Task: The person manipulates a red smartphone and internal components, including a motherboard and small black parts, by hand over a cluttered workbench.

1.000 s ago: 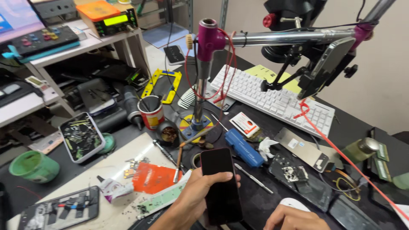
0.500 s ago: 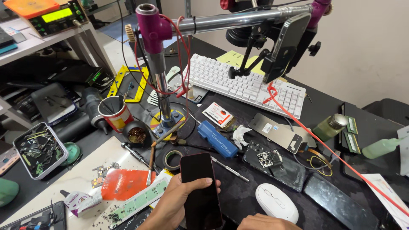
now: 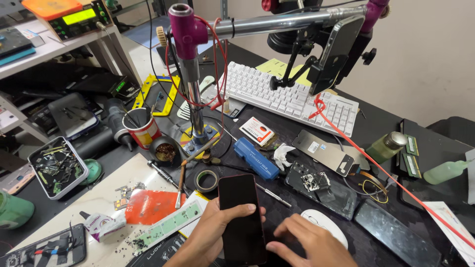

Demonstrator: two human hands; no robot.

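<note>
In the head view, the left hand point(image 3: 210, 237) was closed around a black smartphone point(image 3: 241, 217), the thumb lying across its dark screen and the fingers wrapped behind its left edge. The phone was held at the near centre of the black work table point(image 3: 420, 148), its long side pointing away from the person. The right hand point(image 3: 309, 244) was just to the right of the phone, with the fingers spread and bent, and the fingertips close to the phone's lower right edge; whether they touched it could not be told, and this hand held nothing.

Just behind the right hand lay a white mouse point(image 3: 326, 225). A roll of tape point(image 3: 207, 180) lay just beyond the phone, and a blue case point(image 3: 256, 158) was farther, near the middle. To the left lay an orange sheet point(image 3: 148, 206) on a light mat. Far across the table stood 1 white keyboard point(image 3: 287, 96), under a phone clamped on a metal stand point(image 3: 190, 74) with a purple joint.
</note>
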